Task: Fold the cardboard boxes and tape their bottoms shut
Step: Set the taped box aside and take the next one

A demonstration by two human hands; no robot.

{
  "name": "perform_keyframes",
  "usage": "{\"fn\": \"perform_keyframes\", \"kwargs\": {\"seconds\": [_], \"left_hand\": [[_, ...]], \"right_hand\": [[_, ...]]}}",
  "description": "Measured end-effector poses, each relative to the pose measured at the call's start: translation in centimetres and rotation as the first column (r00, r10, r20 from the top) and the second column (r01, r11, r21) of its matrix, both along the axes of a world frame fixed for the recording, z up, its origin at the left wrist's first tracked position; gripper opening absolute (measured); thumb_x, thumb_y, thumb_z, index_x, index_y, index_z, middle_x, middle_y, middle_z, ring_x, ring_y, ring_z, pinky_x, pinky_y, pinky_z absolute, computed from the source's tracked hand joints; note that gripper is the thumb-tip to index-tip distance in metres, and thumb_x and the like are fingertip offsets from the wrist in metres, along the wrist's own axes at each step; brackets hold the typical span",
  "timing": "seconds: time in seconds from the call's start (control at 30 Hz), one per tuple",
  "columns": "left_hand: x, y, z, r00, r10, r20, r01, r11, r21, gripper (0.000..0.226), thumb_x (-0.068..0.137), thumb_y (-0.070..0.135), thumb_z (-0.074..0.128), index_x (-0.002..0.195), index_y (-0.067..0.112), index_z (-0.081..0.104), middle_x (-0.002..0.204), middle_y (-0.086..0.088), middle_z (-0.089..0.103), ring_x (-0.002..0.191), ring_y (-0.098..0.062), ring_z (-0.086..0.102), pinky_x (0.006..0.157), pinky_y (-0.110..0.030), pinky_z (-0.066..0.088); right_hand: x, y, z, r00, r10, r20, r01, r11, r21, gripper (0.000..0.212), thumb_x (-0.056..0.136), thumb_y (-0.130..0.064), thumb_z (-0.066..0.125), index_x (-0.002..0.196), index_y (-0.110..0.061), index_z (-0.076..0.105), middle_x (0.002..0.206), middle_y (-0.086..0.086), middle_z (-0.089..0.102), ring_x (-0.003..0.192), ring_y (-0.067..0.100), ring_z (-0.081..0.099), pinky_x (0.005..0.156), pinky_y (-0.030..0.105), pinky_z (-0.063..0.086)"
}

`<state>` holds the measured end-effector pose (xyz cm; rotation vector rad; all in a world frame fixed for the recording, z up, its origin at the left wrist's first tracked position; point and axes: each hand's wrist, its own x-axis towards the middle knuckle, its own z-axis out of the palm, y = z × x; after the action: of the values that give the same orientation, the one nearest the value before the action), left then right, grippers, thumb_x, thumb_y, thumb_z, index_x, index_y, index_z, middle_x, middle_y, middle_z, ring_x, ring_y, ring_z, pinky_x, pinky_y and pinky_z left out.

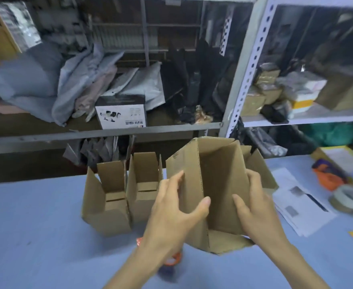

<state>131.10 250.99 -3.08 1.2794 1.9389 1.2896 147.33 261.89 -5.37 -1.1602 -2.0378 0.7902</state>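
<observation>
An opened-out cardboard box [219, 176] is held above the blue table [36, 236], its inside facing me and its flaps loose at both ends. My left hand [175, 207] grips its left wall, thumb inside and fingers on the outer face. My right hand [254, 205] grips the right wall, thumb inside as well. Two folded cardboard boxes stand upright to the left: one box [107, 205] and a second box [144, 184] beside it, both with top flaps up. An orange tape dispenser [172, 260] lies on the table under my left wrist, mostly hidden.
A roll of tape [347, 198] and an orange-and-purple object [327, 176] lie at the right, beside a stack of papers [302, 205]. A metal shelf rack [242, 84] full of grey mailer bags and parcels stands behind the table's far edge.
</observation>
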Motion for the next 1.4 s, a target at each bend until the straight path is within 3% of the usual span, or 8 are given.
{"fn": "perform_keyframes", "kwargs": {"seconds": [0.1, 0.2, 0.3, 0.43, 0.57, 0.83, 1.13, 1.4], "left_hand": [[-1.5, 1.7, 0.3, 1.0, 0.001, -0.026, -0.002, 0.999, -0.042, 0.064, 0.076, 0.049, 0.065, 0.135, 0.04, 0.041, 0.12, 0.024, 0.048, 0.11, 0.014, 0.046, 0.084, -0.003, 0.036], [-3.2, 4.0, -0.5, 0.995, 0.052, -0.09, -0.057, 0.997, -0.054, 0.055, 0.081, 0.019, 0.064, 0.134, 0.028, 0.05, 0.119, 0.013, 0.057, 0.106, 0.002, 0.055, 0.093, -0.014, 0.044], [-4.6, 6.4, -2.1, 0.995, 0.086, -0.047, -0.089, 0.994, -0.066, 0.056, 0.081, 0.005, 0.061, 0.134, 0.022, 0.052, 0.112, 0.006, 0.062, 0.098, -0.007, 0.063, 0.091, -0.028, 0.053], [-5.9, 10.0, -4.7, 0.992, 0.102, -0.068, -0.108, 0.989, -0.099, 0.058, 0.081, -0.003, 0.055, 0.135, 0.017, 0.053, 0.108, -0.001, 0.067, 0.095, -0.015, 0.065, 0.084, -0.025, 0.054], [-7.4, 13.2, -7.1, 0.981, 0.118, -0.153, -0.147, 0.97, -0.196, 0.055, 0.082, -0.003, 0.063, 0.135, 0.011, 0.054, 0.095, -0.001, 0.067, 0.086, -0.018, 0.066, 0.067, -0.015, 0.046], [-9.1, 16.6, -10.2, 0.944, 0.068, -0.324, -0.189, 0.914, -0.359, 0.055, 0.082, -0.004, 0.063, 0.135, 0.002, 0.049, 0.113, -0.015, 0.067, 0.107, -0.03, 0.063, 0.092, -0.034, 0.048], [-9.0, 16.9, -12.0, 0.93, -0.032, -0.367, -0.156, 0.868, -0.472, 0.049, 0.092, -0.004, 0.055, 0.138, 0.003, 0.041, 0.111, -0.016, 0.065, 0.104, -0.031, 0.063, 0.09, -0.038, 0.052], [-9.2, 16.4, -11.5, 0.948, -0.011, -0.32, -0.126, 0.906, -0.405, 0.049, 0.088, 0.009, 0.06, 0.135, 0.004, 0.047, 0.113, -0.015, 0.065, 0.107, -0.031, 0.062, 0.091, -0.037, 0.051]], "right_hand": [[-1.8, 1.6, -0.4, 1.0, 0.003, 0.018, -0.003, 1.0, 0.017, 0.056, 0.084, -0.002, 0.052, 0.127, -0.031, 0.032, 0.097, -0.008, 0.063, 0.082, 0.007, 0.056, 0.063, 0.016, 0.041], [-3.3, 3.2, -1.6, 0.999, 0.013, 0.035, -0.012, 1.0, -0.006, 0.063, 0.081, -0.002, 0.053, 0.135, -0.024, 0.03, 0.091, 0.002, 0.063, 0.082, 0.02, 0.057, 0.07, 0.036, 0.044], [-4.7, 5.1, -3.4, 0.997, 0.058, 0.051, -0.058, 0.998, 0.007, 0.069, 0.087, -0.003, 0.053, 0.145, -0.022, 0.021, 0.087, 0.005, 0.063, 0.08, 0.024, 0.059, 0.066, 0.035, 0.04], [-7.3, 8.2, -5.6, 0.974, 0.058, 0.219, -0.067, 0.997, 0.035, 0.075, 0.087, 0.0, 0.049, 0.152, -0.017, 0.015, 0.119, 0.013, 0.058, 0.101, 0.035, 0.057, 0.078, 0.037, 0.044], [-9.8, 11.3, -7.4, 0.907, 0.082, 0.414, -0.092, 0.996, 0.005, 0.086, 0.087, 0.002, 0.05, 0.153, -0.015, -0.002, 0.131, 0.016, 0.051, 0.105, 0.034, 0.057, 0.086, 0.04, 0.048], [-12.7, 13.3, -10.5, 0.72, 0.063, 0.691, -0.16, 0.984, 0.077, 0.076, 0.094, -0.006, 0.045, 0.151, -0.004, -0.005, 0.131, 0.016, 0.046, 0.1, 0.029, 0.059, 0.069, 0.031, 0.04], [-13.0, 13.9, -12.4, 0.667, 0.133, 0.733, -0.21, 0.978, 0.013, 0.079, 0.089, 0.003, 0.049, 0.15, 0.0, -0.001, 0.134, 0.022, 0.044, 0.096, 0.032, 0.062, 0.066, 0.033, 0.042], [-13.0, 13.5, -11.2, 0.666, 0.057, 0.744, -0.153, 0.986, 0.062, 0.07, 0.088, -0.005, 0.056, 0.146, 0.003, 0.019, 0.131, 0.018, 0.045, 0.101, 0.029, 0.061, 0.074, 0.03, 0.046]]}}
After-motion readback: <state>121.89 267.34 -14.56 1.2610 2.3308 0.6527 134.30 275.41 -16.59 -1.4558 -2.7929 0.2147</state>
